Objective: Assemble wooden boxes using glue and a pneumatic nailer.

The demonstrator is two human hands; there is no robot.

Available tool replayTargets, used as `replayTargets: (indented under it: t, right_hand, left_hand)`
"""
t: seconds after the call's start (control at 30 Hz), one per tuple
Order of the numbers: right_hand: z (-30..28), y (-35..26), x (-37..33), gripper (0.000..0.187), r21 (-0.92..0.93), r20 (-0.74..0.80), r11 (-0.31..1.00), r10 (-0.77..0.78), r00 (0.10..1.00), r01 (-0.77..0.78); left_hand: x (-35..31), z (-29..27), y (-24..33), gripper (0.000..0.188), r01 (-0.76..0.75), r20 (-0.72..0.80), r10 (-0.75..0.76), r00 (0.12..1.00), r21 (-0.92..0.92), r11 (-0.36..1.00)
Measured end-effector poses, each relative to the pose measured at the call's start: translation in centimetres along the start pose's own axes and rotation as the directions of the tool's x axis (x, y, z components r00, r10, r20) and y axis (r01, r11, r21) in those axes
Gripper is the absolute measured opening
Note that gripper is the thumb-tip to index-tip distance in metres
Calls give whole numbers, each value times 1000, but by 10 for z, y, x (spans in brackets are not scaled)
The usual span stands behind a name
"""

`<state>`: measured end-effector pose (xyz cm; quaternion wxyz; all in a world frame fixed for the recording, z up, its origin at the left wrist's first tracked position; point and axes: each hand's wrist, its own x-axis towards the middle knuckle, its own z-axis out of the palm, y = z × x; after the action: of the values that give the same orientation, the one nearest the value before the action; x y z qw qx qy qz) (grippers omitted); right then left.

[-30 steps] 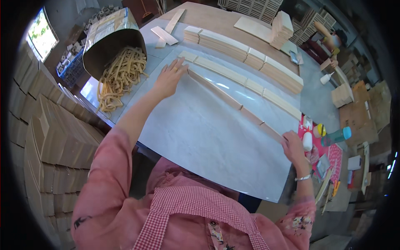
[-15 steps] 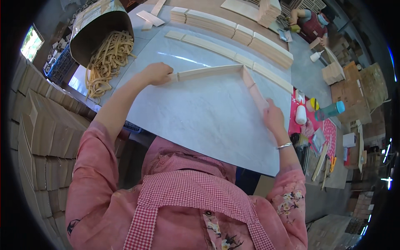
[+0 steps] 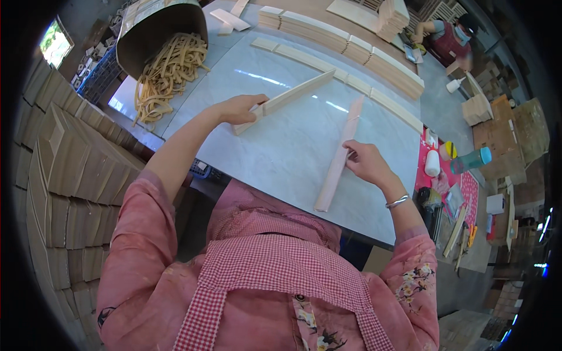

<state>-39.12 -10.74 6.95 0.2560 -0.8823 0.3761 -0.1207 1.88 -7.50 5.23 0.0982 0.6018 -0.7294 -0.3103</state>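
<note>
Room: big workshop seen from above, with a pale grey worktable [image 3: 281, 152] in the middle and wood stacked all around.
Left strip: a long thin wooden strip [image 3: 285, 100] lies slanted on the table, from near the person's left hand up toward the far row of wood.
Left hand: the left hand [image 3: 239, 109] is curled over the near end of this strip and grips it.
Right strip: a second long wooden strip [image 3: 339, 154] points almost straight away from the person, its near end close to the table's front edge.
Right hand: the right hand [image 3: 365, 162] is closed on the middle of this strip, fingers pinching its side. A silver bracelet [image 3: 397, 202] sits on that wrist.
Strips together: the two strips are apart and do not touch.
Far row: more flat wood pieces [image 3: 328, 63] lie end to end across the table behind the strips, with thicker stacks [image 3: 345, 44] past them.
Bucket: a big tipped drum [image 3: 157, 26] at the far left spills a heap of curly tan bands [image 3: 167, 67].
Left side: tall piles of folded brown card [image 3: 64, 175] stand beside the person.
Right side: a white bottle [image 3: 432, 162] and a teal bottle [image 3: 471, 159] rest near a red mat [image 3: 462, 190].
Far corner: another person [image 3: 448, 35] works at the top right.
Clothes: pink shirt and a red checked apron [image 3: 269, 281].
</note>
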Motion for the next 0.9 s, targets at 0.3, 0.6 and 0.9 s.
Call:
replayTargets:
  t: [0.3,0.6,0.9]
  right_hand:
    - [16,-11,5,26,-313,-124,950,-39,991,-2]
    - [40,-19,-5,20,-334,-183,942,-87,979,22]
    - [53,-35,-30,15,-338,-207,941,-38,978,-35]
  left_hand:
    - [8,22,-6,66,-63,-145,43,988,-137,989]
    - [3,30,7,62,25,-198,-66,978,-205,978]
    - [-1,46,9,48,127,-363,-196,911,-204,971]
